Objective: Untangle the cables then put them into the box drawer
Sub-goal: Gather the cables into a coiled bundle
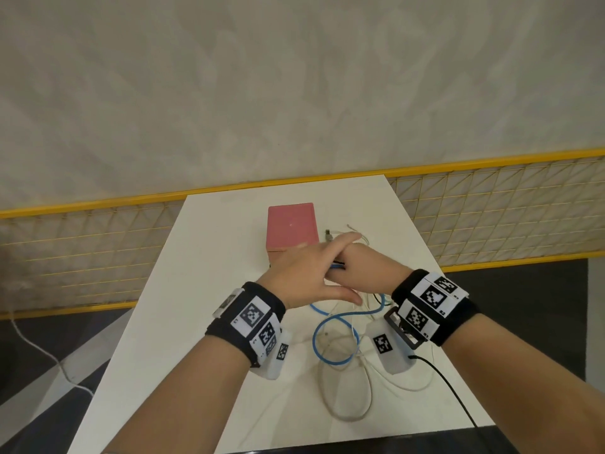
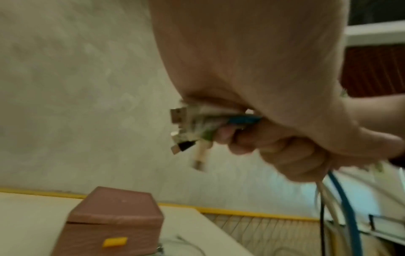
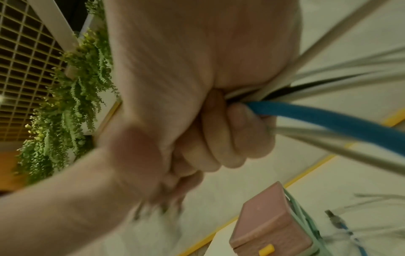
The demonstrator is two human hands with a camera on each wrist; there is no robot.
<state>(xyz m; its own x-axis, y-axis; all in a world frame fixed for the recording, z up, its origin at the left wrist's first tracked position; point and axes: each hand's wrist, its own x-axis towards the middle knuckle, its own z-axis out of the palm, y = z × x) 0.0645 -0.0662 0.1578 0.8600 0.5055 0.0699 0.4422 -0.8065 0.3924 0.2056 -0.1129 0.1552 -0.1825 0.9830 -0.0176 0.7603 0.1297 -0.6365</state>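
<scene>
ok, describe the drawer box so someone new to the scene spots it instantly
Start at the white table that runs up to the yellow mesh fence. Near its far end, just beyond the left hand, stands the pink box. It is the only solid block there, everything else being loose cables, and the wrist views show a small yellow tab on its drawer front.

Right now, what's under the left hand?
Under the left hand, the right hand grips a bundle of cables: blue, white and black, USB plugs poking out. The pink box's front edge is covered, so its drawer is hidden from the head view.
</scene>
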